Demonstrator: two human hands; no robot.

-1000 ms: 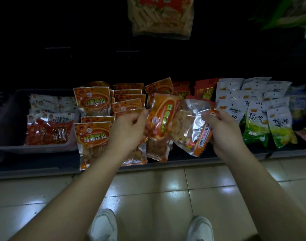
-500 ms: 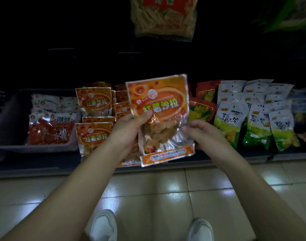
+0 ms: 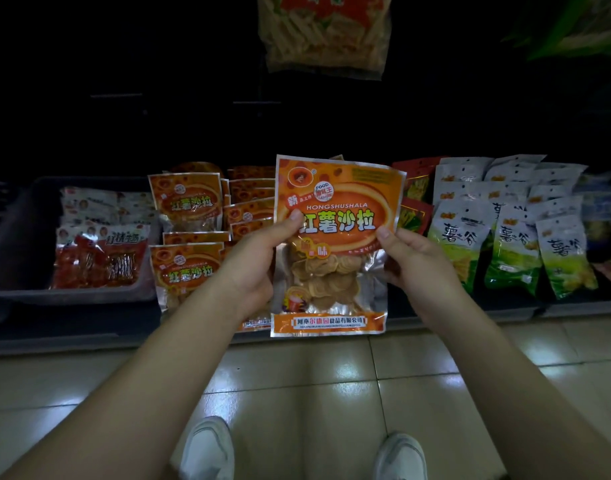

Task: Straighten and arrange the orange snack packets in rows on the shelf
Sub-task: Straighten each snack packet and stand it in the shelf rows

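Dim shelf (image 3: 89, 336): orange packet (image 3: 335, 202) before orange rows (image 3: 188, 202), green packets (image 3: 512, 247) rightward

The held packet (image 3: 335, 244) was orange with green lettering on a dark red oval and a clear lower window. At right, bags (image 3: 512, 244) were white fading to green. At left, packets (image 3: 99, 258) were red in a grey tray (image 3: 16, 237). The floor tiles (image 3: 297, 393) were glossy beige.

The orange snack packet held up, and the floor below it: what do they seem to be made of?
The orange snack packet: thin plastic film, glossy, probably foil-backed; its clear window shows round chips and the edges shine silver. The floor: glazed tiles, likely ceramic; grout lines and bright reflections show.
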